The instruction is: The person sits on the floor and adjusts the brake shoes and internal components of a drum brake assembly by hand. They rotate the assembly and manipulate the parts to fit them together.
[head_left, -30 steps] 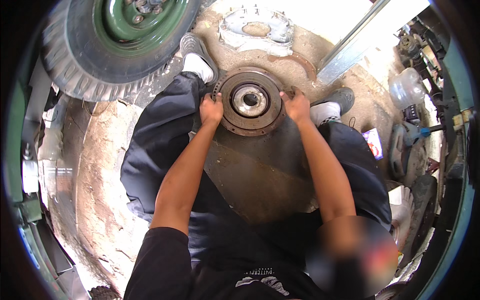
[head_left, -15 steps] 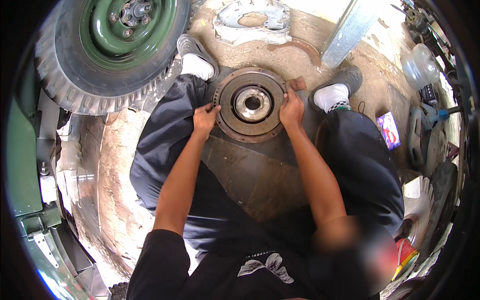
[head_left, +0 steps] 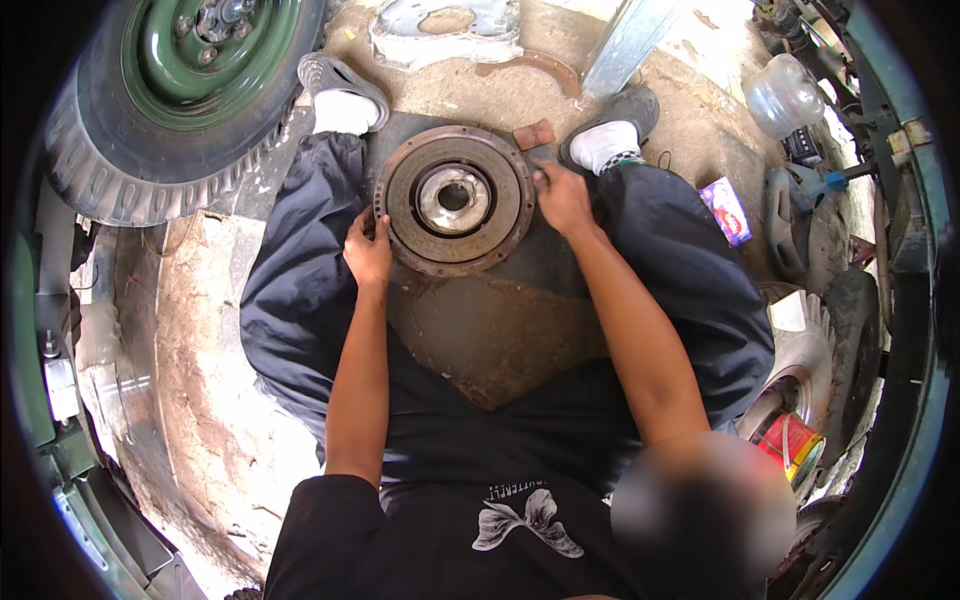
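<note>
this looks like a vehicle workshop: a round metal disc point(head_left: 438, 205) lies low over a rough, dusty floor point(head_left: 700, 140); a green-rimmed wheel point(head_left: 190, 110) stands left of the disc, a grey metal housing point(head_left: 450, 50) lies beyond it, and worn tyres point(head_left: 853, 325), seemingly, crowd the warped edge to its right.

1. Round disc point(head_left: 425, 240): dull, rust-brown metal; its hub point(head_left: 434, 200) smoother and shinier.
2. Wheel rim point(head_left: 168, 88): glossy green-painted metal; tyre point(head_left: 98, 115), matt rubber.
3. Casing over there point(head_left: 392, 42): rough grey metal.
4. Container point(head_left: 783, 98): clear, shiny plastic.
5. Trousers point(head_left: 298, 245): matt cloth.
</note>
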Motion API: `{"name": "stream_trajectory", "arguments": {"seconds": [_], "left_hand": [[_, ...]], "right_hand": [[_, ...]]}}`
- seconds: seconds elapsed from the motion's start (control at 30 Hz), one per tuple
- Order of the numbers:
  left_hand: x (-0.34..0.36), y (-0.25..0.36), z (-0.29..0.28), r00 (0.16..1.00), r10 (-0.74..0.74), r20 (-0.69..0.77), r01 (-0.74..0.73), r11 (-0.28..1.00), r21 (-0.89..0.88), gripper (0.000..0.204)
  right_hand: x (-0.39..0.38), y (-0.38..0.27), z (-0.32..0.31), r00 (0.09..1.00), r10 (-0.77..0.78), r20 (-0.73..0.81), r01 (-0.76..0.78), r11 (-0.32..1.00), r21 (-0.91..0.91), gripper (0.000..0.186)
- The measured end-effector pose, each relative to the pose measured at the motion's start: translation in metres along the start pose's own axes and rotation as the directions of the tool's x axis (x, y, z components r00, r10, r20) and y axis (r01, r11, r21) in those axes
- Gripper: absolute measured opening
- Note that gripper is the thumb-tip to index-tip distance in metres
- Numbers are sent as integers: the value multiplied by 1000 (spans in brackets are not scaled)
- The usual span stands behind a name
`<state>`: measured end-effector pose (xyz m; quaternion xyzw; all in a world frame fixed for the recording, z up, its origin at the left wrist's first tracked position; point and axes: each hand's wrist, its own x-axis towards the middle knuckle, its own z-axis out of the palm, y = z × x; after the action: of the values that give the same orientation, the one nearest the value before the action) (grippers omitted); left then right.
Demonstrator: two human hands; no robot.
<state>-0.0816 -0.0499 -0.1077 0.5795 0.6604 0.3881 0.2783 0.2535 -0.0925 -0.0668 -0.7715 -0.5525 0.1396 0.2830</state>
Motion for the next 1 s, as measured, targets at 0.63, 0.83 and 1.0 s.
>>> {"name": "stream_trajectory", "arguments": {"seconds": [0.63, 0.83, 1.0], "left_hand": [[-31, 20, -11, 982, -158, 106, 147, 983, 106, 56], [-64, 14, -17, 985, -153, 84, 145, 985, 90, 57], [-51, 11, -19, 982, -176, 73, 166, 979, 119, 58]], "right_hand": [[59, 6, 37, 997, -6, -74, -3, 993, -119, 21], [46, -8, 19, 875, 272, -401, 5, 822, 569, 26], [57, -96, -20, 958, 263, -118, 107, 54, 993, 32]]}}
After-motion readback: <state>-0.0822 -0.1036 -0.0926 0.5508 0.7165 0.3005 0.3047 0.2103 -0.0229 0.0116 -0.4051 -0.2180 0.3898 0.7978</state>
